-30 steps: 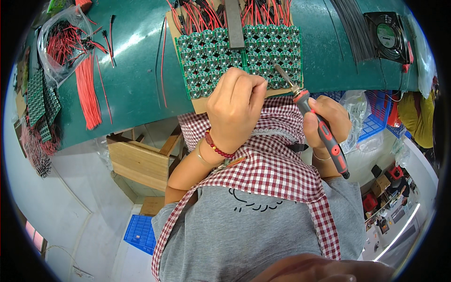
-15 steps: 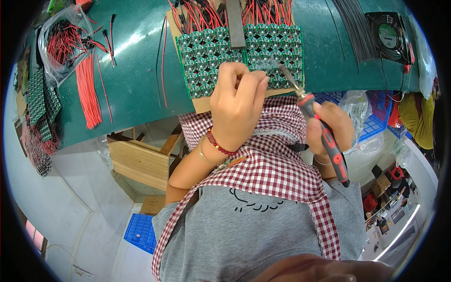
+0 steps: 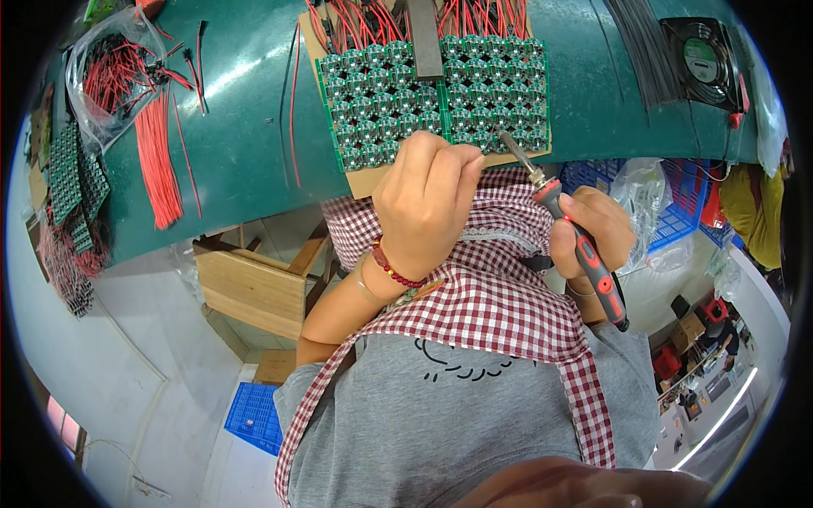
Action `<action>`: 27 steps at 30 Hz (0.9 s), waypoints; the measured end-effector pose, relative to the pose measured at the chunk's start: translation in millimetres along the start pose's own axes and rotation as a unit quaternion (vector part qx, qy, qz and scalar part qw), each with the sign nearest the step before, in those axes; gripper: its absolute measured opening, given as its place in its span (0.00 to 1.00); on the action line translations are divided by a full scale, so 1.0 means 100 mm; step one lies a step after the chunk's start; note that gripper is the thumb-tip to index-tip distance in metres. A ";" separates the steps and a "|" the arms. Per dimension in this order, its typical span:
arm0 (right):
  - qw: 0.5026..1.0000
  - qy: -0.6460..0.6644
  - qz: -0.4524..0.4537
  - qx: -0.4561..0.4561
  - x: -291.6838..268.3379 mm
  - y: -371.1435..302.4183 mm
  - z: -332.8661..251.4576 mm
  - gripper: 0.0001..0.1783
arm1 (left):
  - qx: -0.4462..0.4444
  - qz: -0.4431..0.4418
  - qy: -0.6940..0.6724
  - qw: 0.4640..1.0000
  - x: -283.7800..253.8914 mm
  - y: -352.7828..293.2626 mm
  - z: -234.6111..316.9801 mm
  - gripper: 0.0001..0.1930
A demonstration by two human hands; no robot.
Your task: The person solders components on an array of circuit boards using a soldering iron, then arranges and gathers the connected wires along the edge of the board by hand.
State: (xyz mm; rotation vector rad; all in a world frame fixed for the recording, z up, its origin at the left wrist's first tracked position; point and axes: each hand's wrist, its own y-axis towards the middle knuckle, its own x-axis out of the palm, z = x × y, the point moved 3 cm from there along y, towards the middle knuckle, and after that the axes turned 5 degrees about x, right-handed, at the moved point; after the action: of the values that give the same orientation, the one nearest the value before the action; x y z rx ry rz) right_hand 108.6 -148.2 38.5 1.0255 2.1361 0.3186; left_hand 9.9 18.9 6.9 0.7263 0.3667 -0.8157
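My right hand (image 3: pixel 600 227) is closed round the black-and-red handle of a soldering iron (image 3: pixel 595 264). The iron's metal tip points up and left, over the lower rows of the right-hand green circuit-board panel (image 3: pixel 494 89). I cannot tell whether it touches a joint. My left hand (image 3: pixel 425 190) is in a pinch at the panels' near edge, left of the tip; what its fingers hold, if anything, is hidden. A second circuit-board panel (image 3: pixel 368 106) lies alongside on the same cardboard sheet (image 3: pixel 373 182). A grey metal bar (image 3: pixel 424 42) rests across the panels.
Red and black wires (image 3: pixel 364 25) fan out behind the panels. Leftward lie a red wire bundle (image 3: pixel 157 173), a plastic bag of wires (image 3: pixel 114 76) and more circuit boards (image 3: pixel 68 173). Rightward are dark wires (image 3: pixel 639 51) and a black fan (image 3: pixel 701 63). A wooden stool (image 3: pixel 252 275) stands below the table.
My left hand has drawn a little toward me, and the soldering iron's tip has shifted slightly nearer too. Faint smoke over the panels has gone. The panels and bar sit slightly farther up the view.
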 end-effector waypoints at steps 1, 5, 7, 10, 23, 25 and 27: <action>1.000 -0.007 -0.001 -0.002 0.01 -0.01 0.01 0.13 | 0.006 -0.001 0.001 1.000 0.00 0.01 0.00 0.08; 1.000 -0.008 -0.010 0.011 0.01 -0.02 -0.02 0.13 | 0.014 -0.005 0.009 1.000 0.01 0.01 -0.01 0.08; 1.000 -0.021 -0.015 0.012 0.03 -0.03 -0.03 0.13 | 0.022 -0.001 0.015 1.000 0.03 0.02 -0.01 0.08; 0.999 -0.047 -0.023 -0.004 0.07 -0.02 -0.08 0.14 | 0.026 0.000 0.023 0.999 0.06 0.03 0.00 0.08; 1.000 0.013 0.014 -0.007 -0.11 -0.20 -0.10 0.13 | -0.004 -0.005 -0.026 1.000 -0.02 -0.07 0.09 0.08; 1.000 0.009 0.007 -0.007 -0.08 -0.20 -0.09 0.13 | 0.004 -0.005 -0.027 1.000 -0.01 -0.08 0.06 0.08; 1.000 0.006 0.001 -0.009 -0.05 -0.22 -0.08 0.12 | 0.012 -0.005 -0.026 1.000 0.01 -0.10 0.04 0.08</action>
State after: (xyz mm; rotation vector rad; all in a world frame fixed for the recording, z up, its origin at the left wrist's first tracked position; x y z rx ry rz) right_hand 92.2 -165.5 35.1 1.0190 2.1399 0.3447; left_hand 3.0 10.9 5.0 0.7252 0.3136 -0.8486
